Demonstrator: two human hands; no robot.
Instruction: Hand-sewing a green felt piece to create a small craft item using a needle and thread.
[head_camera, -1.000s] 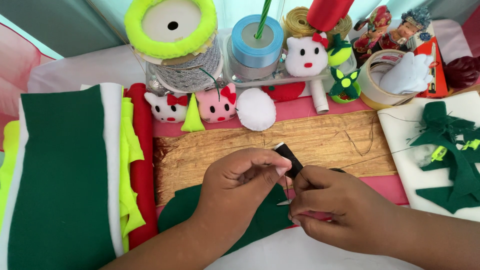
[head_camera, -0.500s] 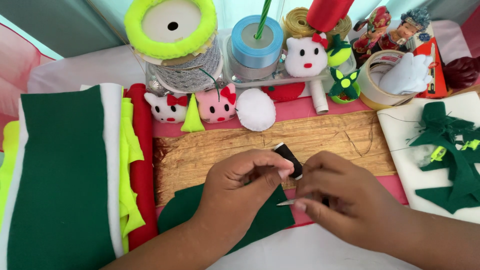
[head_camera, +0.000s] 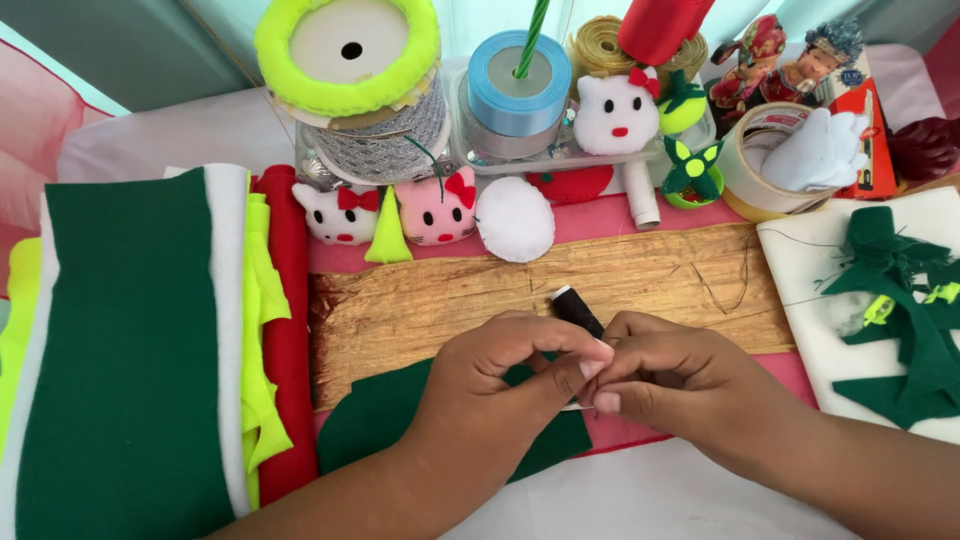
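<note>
Head view shows left hand (head_camera: 500, 385) and right hand (head_camera: 670, 390) pinching a thin, light needle (head_camera: 572, 407) at lower centre, fingertips closed, above soft green felt (head_camera: 380, 420).

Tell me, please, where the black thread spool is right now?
The black thread spool lies mid-table on the golden mat, just above the touching fingertips of both hands.

Table (head_camera: 150, 135) under pale cloth: stacked felt sheets (head_camera: 130, 350), golden mat (head_camera: 450, 300), tape roll (head_camera: 755, 165).
</note>
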